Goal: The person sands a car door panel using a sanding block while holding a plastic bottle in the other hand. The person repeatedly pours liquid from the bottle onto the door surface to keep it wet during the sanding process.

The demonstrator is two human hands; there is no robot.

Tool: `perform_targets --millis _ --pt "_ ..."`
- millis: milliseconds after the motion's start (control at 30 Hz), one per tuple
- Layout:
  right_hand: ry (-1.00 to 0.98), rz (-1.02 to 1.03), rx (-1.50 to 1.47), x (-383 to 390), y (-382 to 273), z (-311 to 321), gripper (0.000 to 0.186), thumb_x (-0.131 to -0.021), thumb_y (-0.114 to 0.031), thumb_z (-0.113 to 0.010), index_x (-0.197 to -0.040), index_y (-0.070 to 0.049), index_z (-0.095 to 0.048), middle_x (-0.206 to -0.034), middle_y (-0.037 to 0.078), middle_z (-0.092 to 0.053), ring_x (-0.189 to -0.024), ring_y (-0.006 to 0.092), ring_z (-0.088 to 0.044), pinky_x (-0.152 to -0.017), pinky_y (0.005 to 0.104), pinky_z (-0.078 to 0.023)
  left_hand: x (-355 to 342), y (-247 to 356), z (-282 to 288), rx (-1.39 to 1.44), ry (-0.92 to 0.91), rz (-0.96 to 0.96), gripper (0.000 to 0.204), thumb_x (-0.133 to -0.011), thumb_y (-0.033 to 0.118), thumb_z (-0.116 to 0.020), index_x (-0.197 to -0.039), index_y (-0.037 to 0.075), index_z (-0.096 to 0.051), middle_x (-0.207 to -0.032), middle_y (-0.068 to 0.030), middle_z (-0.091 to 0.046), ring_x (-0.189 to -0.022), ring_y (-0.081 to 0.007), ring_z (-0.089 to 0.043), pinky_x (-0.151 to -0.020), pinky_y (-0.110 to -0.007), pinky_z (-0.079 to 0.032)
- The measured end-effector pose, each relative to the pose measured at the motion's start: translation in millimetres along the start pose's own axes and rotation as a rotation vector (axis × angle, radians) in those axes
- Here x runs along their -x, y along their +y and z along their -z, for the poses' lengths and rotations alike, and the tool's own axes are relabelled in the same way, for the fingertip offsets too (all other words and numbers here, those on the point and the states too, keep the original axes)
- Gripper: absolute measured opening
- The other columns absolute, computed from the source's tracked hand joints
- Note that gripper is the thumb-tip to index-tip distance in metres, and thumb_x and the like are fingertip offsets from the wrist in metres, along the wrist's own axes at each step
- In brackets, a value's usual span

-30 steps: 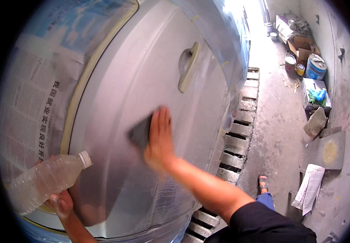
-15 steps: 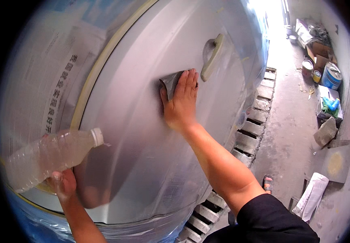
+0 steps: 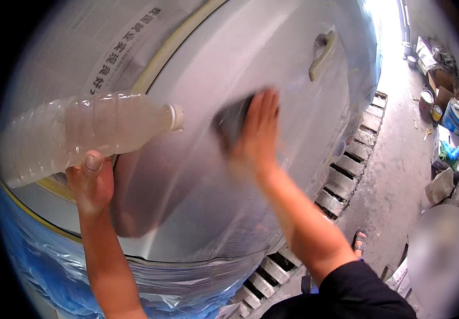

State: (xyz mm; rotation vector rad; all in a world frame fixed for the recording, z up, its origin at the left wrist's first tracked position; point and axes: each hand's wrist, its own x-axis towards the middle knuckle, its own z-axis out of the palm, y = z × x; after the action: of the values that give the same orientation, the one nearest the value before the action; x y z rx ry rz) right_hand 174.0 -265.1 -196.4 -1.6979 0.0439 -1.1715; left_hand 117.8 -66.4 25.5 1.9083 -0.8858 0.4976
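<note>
My left hand [image 3: 92, 183] grips a clear ribbed plastic bottle [image 3: 118, 123], tilted nearly flat with its white cap end to the right. Cloudy liquid shows inside; some fingers are hidden behind it. My right hand [image 3: 261, 130], smeared by motion, lies with fingers extended over a dark grey sheet of sandpaper [image 3: 232, 119], holding it against a silver-grey car door [image 3: 197, 202]. The sheet sticks out to the left of the fingers. Up and right of that hand is the door handle [image 3: 323, 56], pale yellowish along its grip.
Newspaper [image 3: 102, 58] edged with yellow tape covers the panel at left; blue plastic film [image 3: 54, 255] wraps below. A slotted floor drain [image 3: 341, 181] runs beside the car. Paint cans [image 3: 455, 116], a cardboard box [image 3: 445, 82] and scissors [image 3: 427, 133] lie along the right wall.
The bottle and my left hand have risen and shifted right in view. My right hand and sandpaper sit slightly further right, now blurred. The whole view has shifted, moving the door handle up and right.
</note>
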Motion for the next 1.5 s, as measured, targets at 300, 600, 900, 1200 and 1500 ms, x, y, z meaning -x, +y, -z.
perform_targets --millis 300,600,900,1200,1500 --pt "-0.136 0.281 -0.002 41 14 5 0.099 -0.077 -0.034 -0.064 -0.146 0.01 -0.009 -0.153 0.033 -0.006 -0.144 0.0458 -0.005 -0.117 0.0547 -0.007 48 34 34 -0.106 0.082 0.031 0.091 -0.074 0.041 -0.08 -0.144 0.011 -0.03 -0.136 -0.0051 -0.042 -0.128 -0.0244 -0.041 -0.106 -0.044 -0.035" --pt "-0.584 1.261 0.082 107 -42 12 0.068 -0.088 -0.034 -0.041 -0.15 -0.011 -0.023 -0.159 0.009 -0.014 -0.147 0.025 -0.009 -0.12 0.0465 -0.006 121 54 49 -0.326 0.288 0.068 0.102 -0.077 0.064 -0.066 -0.149 0.007 -0.021 -0.153 -0.0135 -0.026 -0.139 -0.0323 -0.03 -0.112 -0.05 -0.027" --pt "-0.687 1.461 -0.004 2 53 27 0.078 -0.076 -0.041 -0.065 -0.144 -0.014 -0.04 -0.155 0.007 -0.028 -0.146 0.0242 -0.018 -0.12 0.0447 -0.008 201 88 1 -0.098 0.592 0.027 0.072 -0.082 0.033 -0.073 -0.139 0.006 -0.039 -0.135 -0.0091 -0.049 -0.124 -0.0248 -0.047 -0.104 -0.044 -0.037" --pt "-0.623 1.887 0.123 28 16 15 0.061 -0.092 -0.036 -0.046 -0.144 -0.006 -0.037 -0.157 0.012 -0.021 -0.146 0.0302 -0.013 -0.12 0.0447 -0.006 216 97 -37 -0.29 0.656 0.14 0.058 -0.09 0.033 -0.063 -0.136 0.006 -0.043 -0.132 -0.0095 -0.052 -0.122 -0.0243 -0.051 -0.103 -0.043 -0.039" --pt "-0.751 2.001 0.144 67 -47 23 0.054 -0.088 -0.028 -0.052 -0.138 -0.008 -0.048 -0.151 0.008 -0.037 -0.145 0.0252 -0.022 -0.12 0.0433 -0.006 234 65 -45 -0.078 0.751 0.026 0.054 -0.086 0.021 -0.071 -0.131 0.007 -0.045 -0.119 -0.0056 -0.058 -0.111 -0.0193 -0.056 -0.099 -0.036 -0.041"
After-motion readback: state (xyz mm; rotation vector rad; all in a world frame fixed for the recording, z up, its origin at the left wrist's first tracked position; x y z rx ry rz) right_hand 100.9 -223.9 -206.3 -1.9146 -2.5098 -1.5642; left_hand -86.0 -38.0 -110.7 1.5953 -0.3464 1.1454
